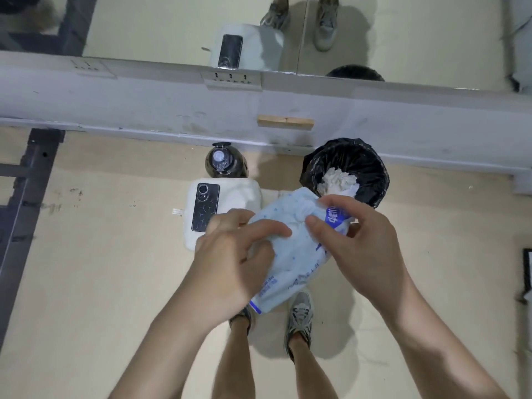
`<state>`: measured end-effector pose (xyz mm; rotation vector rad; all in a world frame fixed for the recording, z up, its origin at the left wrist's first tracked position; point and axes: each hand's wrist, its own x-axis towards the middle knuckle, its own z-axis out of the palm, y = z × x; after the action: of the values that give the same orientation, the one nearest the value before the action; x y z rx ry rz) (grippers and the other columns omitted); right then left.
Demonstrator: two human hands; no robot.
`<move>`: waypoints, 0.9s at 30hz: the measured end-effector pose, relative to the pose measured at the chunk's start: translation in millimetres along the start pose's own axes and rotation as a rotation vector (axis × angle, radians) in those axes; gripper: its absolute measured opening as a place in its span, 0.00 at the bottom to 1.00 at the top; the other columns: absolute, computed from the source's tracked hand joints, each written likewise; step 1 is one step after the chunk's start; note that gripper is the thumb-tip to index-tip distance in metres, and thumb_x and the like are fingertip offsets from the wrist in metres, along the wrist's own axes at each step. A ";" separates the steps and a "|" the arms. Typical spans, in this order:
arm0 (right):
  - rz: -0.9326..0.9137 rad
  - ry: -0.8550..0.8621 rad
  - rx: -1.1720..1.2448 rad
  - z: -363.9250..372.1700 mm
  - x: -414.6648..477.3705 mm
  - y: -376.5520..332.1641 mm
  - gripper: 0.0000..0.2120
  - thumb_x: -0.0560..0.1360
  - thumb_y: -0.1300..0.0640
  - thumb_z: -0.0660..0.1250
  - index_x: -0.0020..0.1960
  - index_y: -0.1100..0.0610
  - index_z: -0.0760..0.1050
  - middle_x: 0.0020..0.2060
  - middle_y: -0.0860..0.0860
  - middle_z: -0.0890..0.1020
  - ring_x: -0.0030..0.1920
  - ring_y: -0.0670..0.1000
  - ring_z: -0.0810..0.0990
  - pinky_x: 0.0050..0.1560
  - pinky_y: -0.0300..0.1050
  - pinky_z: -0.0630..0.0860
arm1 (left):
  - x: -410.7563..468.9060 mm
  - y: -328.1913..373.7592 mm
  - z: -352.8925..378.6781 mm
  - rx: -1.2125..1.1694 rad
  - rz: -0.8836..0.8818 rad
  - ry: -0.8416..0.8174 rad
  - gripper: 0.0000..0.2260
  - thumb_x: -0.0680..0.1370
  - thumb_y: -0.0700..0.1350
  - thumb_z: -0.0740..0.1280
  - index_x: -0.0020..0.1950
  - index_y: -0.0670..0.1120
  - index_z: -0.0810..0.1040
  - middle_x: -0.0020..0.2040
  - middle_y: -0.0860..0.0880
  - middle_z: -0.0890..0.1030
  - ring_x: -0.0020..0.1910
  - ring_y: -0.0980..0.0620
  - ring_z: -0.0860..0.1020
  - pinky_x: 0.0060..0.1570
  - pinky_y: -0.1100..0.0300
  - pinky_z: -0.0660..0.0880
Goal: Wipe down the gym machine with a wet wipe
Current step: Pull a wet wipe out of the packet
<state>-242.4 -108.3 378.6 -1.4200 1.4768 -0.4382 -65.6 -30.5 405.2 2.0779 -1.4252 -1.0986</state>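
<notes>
A light blue wet wipe pack (290,263) with blue print is held in front of me over the floor. My left hand (230,260) grips its left side from below. My right hand (357,240) is at the pack's upper end, thumb and fingers pinching at the opening, where a bit of white wipe (300,218) shows. The gym machine is only partly in view as a dark metal frame (26,197) at the left edge.
A bin with a black liner (345,168) holds crumpled white paper, just beyond the pack. A phone (205,207) lies on a white stool (247,194), with a dark bottle (226,164) behind it. A mirror wall (172,27) rises ahead. My feet stand below.
</notes>
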 end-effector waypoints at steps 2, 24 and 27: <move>0.004 0.017 0.014 0.6 -2.5 6.1 0.09 0.71 0.49 0.75 0.50 0.42 0.81 0.39 0.43 0.83 0.39 0.45 0.78 0.47 0.45 0.76 | -3.8 3.2 12.8 0.193 0.015 0.120 0.15 0.72 0.54 0.56 0.52 0.64 0.79 0.59 0.53 0.74 0.61 0.47 0.67 0.56 0.52 0.67; 0.270 -0.117 0.320 24.3 -9.1 34.5 0.03 0.79 0.61 0.66 0.50 0.55 0.76 0.45 0.59 0.82 0.42 0.54 0.80 0.48 0.57 0.79 | 13.6 -20.1 67.0 0.364 0.270 0.190 0.10 0.66 0.38 0.66 0.26 0.46 0.68 0.27 0.51 0.64 0.27 0.54 0.59 0.27 0.57 0.61; 0.258 -0.144 0.329 25.9 -9.0 29.5 0.04 0.78 0.61 0.67 0.50 0.54 0.74 0.43 0.62 0.81 0.37 0.53 0.78 0.44 0.57 0.79 | 16.5 -23.8 61.7 0.317 0.286 0.201 0.08 0.68 0.41 0.61 0.27 0.46 0.70 0.28 0.52 0.65 0.27 0.54 0.60 0.26 0.60 0.62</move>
<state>-238.6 -83.6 347.1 -0.9681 1.3751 -0.3874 -96.4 -29.0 344.5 2.0305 -1.8133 -0.5643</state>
